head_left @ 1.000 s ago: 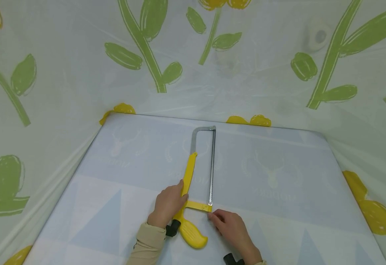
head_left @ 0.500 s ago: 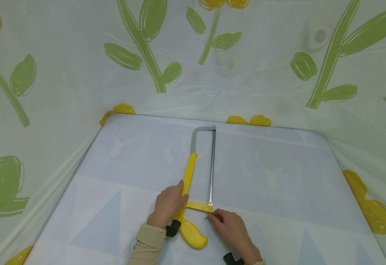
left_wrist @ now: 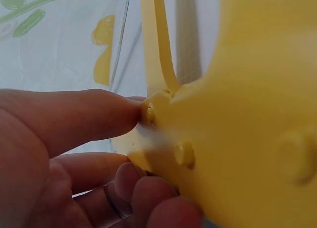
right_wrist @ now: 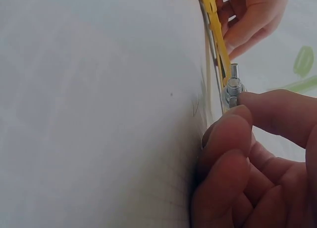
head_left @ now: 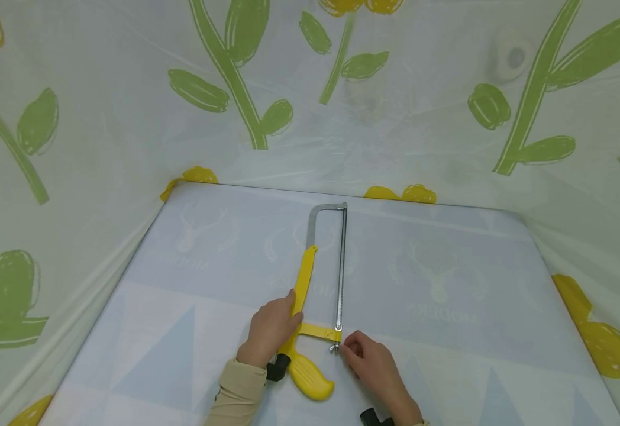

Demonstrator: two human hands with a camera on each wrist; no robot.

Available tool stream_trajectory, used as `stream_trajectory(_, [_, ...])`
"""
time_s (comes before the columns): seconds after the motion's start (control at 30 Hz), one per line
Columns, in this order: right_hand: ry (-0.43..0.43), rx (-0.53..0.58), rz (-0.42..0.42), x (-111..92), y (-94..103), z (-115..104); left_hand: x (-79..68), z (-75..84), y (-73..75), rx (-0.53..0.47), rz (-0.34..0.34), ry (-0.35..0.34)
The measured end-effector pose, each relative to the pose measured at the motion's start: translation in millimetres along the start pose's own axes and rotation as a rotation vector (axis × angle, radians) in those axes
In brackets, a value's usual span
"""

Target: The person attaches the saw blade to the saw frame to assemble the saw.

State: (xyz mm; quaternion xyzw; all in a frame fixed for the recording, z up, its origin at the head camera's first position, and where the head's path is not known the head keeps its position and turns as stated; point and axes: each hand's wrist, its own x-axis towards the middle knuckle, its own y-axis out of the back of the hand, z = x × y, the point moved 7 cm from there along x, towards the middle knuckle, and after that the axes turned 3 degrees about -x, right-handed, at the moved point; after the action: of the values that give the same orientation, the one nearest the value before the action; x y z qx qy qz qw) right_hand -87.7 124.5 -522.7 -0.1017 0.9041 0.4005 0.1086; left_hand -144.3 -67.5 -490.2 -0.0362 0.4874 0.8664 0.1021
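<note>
A hacksaw [head_left: 304, 275] with a yellow frame and a silver front end lies on the table, its blade [head_left: 341, 266] on the right side and its yellow handle [head_left: 310, 378] toward me. My left hand [head_left: 270, 329] grips the yellow frame just above the handle. In the left wrist view, thumb and fingers pinch the frame's edge [left_wrist: 163, 134]. At the near end of the blade sits a metal wing nut [head_left: 334, 348] on a threaded bolt [right_wrist: 234, 83]. My right hand [head_left: 375, 367] is at its right; the right wrist view has thumb and finger pinching one wing.
The table [head_left: 448, 367] has a pale cloth with blue triangles and faint deer prints. Beyond and beside it hangs a white curtain [head_left: 129, 118] with green leaves and yellow flowers. Black wrist mounts [head_left: 278, 367] sit at both wrists.
The fingers of my right hand have shifted slightly right, and the wing nut they covered earlier now shows. My left hand and the hacksaw have stayed put.
</note>
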Motion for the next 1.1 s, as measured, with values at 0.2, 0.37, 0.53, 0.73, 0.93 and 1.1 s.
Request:
stream_trajectory(0.2, [0.002,-0.012,-0.007,0.3,-0.3,-0.5,0.0,0.8,1.2,-0.002,-0.003,0.001])
stream_trajectory(0.37, [0.011,-0.032,-0.015,0.4,-1.4,-1.8,0.8,-0.6,-0.2,0.007,-0.004,-0.001])
stream_trajectory(0.53, [0.023,-0.047,-0.017,1.0,-2.0,-2.1,0.9,0.7,1.3,0.002,0.009,-0.014])
stream_trajectory(0.73, [0.044,-0.004,-0.054,-0.5,-2.8,-2.7,-1.0,2.4,3.8,-0.011,0.007,-0.012])
stream_trajectory(0.93, [0.042,-0.018,-0.076,-1.7,-3.5,-2.2,-2.4,1.0,1.6,-0.010,-0.006,0.000])
stream_trajectory(1.1, [0.058,-0.054,-0.066,-0.5,-3.3,-2.7,-1.2,0.5,1.0,0.005,-0.007,0.000])
